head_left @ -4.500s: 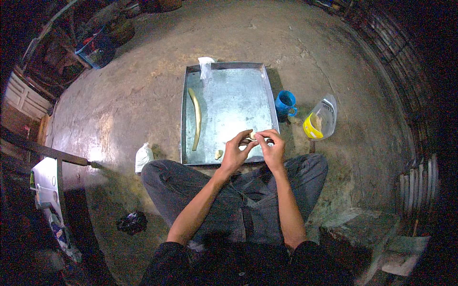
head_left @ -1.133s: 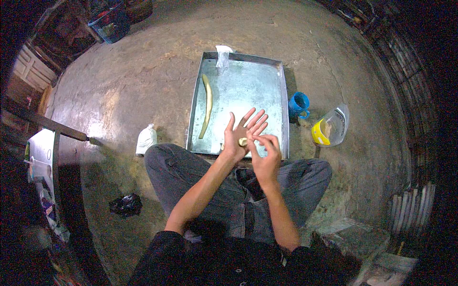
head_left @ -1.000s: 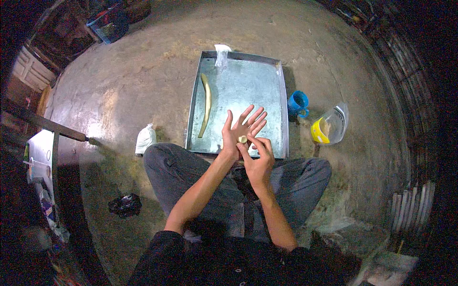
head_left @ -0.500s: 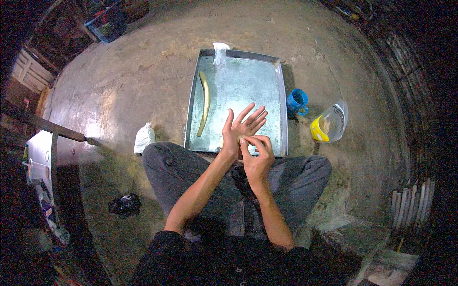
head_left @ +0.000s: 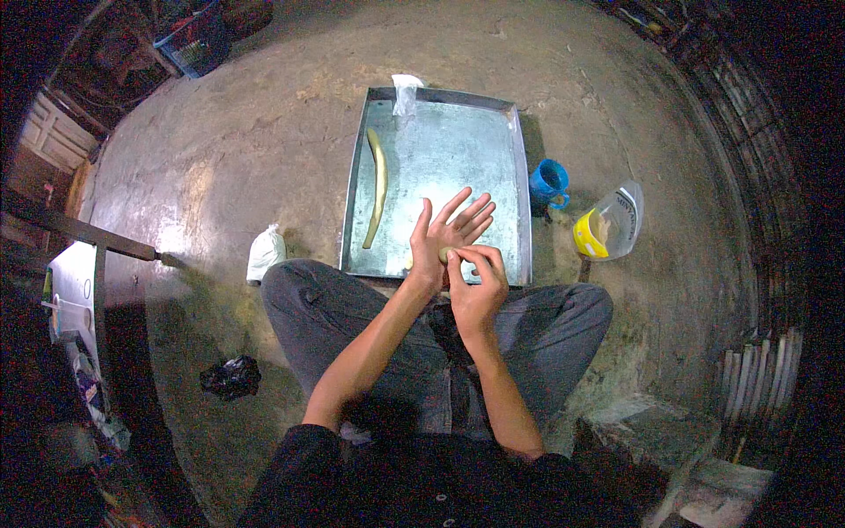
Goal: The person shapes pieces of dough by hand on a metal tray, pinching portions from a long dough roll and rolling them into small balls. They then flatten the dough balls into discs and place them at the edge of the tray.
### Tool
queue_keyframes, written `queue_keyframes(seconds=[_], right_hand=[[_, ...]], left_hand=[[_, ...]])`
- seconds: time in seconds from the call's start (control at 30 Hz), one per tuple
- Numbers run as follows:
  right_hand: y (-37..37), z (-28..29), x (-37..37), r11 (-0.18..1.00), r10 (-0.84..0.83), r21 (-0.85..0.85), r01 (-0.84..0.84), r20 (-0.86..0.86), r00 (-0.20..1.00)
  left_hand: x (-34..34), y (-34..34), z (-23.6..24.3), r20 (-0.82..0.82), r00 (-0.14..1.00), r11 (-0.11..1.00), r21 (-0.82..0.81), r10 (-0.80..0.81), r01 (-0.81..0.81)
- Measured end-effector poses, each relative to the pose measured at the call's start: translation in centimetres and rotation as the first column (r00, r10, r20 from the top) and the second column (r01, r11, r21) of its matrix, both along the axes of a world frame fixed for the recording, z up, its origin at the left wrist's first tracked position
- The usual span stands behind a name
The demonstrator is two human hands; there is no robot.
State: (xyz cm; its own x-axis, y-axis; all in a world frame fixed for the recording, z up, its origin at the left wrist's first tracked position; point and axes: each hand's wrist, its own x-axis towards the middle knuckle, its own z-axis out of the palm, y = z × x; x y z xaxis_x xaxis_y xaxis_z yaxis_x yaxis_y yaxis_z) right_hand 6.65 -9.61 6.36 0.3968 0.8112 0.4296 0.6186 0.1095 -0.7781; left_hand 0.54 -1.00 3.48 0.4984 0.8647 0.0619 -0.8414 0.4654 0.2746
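Observation:
My left hand (head_left: pixel 444 233) is held palm up over the near part of a shallow metal tray (head_left: pixel 484 119), its fingers spread. Against its palm lies a small, round, pale piece of dough (head_left: pixel 444 254). Thumb and forefinger of my right hand (head_left: pixel 478 286) pinch that piece from the right. Along the tray's left side runs a long, slightly bent, pale-yellow dough roll (head_left: pixel 380 189). Part of the tray's near edge is hidden behind my hands and wrists.
A white plastic strip (head_left: pixel 406 95) hangs over the tray's far rim. Right of the tray stand a blue mug (head_left: pixel 549 183) and a clear pouch with a yellow band (head_left: pixel 607 227). On the left are a tied white bag (head_left: pixel 267 253) and a crumpled black bag (head_left: pixel 231 378).
The right thumb and forefinger have shifted slightly, so more of the small dough piece shows on the left palm. The left hand has hardly moved.

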Motion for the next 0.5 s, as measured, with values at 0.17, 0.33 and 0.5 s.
queue_keyframes(seconds=[0.17,0.33,0.5], right_hand=[[0.23,-0.17,0.23,1.0,-0.022,0.009,0.022,0.008,1.0],[0.18,-0.02,-0.06,1.0,0.005,0.007,-0.005,0.004,1.0],[0.33,-0.49,0.24,0.999,-0.002,0.032,0.001,0.032,0.999]], left_hand=[[-0.1,0.09,-0.01,-0.006,1.0,1.0,0.026,-0.003,0.004],[-0.04,0.02,-0.2,-0.012,1.0,0.999,0.037,-0.009,0.009],[0.11,-0.04,-0.26,-0.039,0.999,0.999,0.038,-0.012,0.014]])
